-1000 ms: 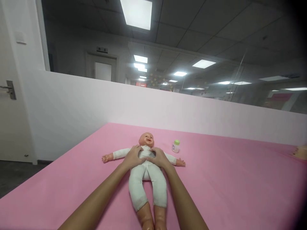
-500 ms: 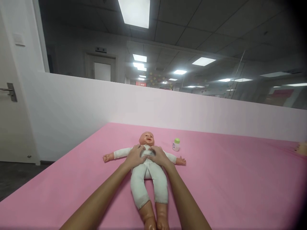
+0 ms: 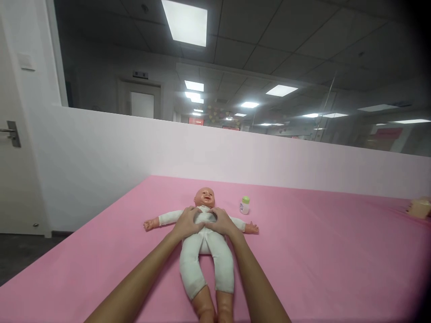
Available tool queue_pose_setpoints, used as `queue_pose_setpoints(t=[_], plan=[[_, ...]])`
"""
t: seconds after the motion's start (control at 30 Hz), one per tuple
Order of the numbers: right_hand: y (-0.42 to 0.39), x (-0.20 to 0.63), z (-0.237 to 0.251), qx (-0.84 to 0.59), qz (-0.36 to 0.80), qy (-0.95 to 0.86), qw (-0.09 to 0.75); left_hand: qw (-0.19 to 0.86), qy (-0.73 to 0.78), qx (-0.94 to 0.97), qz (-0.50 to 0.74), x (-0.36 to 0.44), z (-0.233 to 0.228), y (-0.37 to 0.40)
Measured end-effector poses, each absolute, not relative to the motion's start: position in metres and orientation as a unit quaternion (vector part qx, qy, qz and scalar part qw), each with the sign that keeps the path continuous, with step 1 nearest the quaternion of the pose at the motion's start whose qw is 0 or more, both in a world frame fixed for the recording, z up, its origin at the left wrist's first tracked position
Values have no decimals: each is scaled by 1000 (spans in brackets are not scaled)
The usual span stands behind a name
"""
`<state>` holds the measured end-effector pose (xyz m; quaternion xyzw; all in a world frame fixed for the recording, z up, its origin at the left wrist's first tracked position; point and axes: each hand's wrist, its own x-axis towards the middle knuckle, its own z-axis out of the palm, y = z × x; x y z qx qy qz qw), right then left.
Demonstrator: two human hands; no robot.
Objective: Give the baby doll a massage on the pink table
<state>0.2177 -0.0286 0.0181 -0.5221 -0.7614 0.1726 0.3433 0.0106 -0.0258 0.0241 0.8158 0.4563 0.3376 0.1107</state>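
A baby doll (image 3: pixel 207 246) in a white cloth suit lies on its back on the pink table surface, arms stretched out sideways and head pointing away from me. My left hand (image 3: pixel 188 222) rests on the left side of its chest, with thumb and fingers spread apart. On the other side of the chest lies my right hand (image 3: pixel 220 220), its thumb also apart from the fingers. Both thumbs point inward over the belly, their tips close together. Beyond the doll's right-hand arm stands a small clear bottle (image 3: pixel 244 206) with a green cap.
A pink table surface (image 3: pixel 319 251) spreads around the doll. A beige object (image 3: pixel 418 208) is partly visible at the far right edge. Behind the table runs a low white wall (image 3: pixel 269 157) with glass above. A door (image 3: pixel 16 179) with a metal handle stands at the left.
The view has tilted and shifted slightly, so more of the beige object shows at the right. Both hands remain on the doll's chest, with the thumb tips slightly higher on the belly.
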Motion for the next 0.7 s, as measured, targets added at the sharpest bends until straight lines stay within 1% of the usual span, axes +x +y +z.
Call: queue_pose_setpoints(t=[0.1, 0.23, 0.47, 0.7], plan=[[-28, 215, 17, -523, 170, -755, 358, 96, 451, 811, 361, 12, 18, -22], [-33, 218, 16, -503, 194, -756, 371, 110, 440, 810, 373, 8, 12, -22], [-39, 223, 19, -501, 237, -754, 352, 173, 435, 813, 347, 1, 19, -32], [-38, 223, 20, -505, 238, -755, 345, 167, 435, 822, 327, 1, 17, -32]])
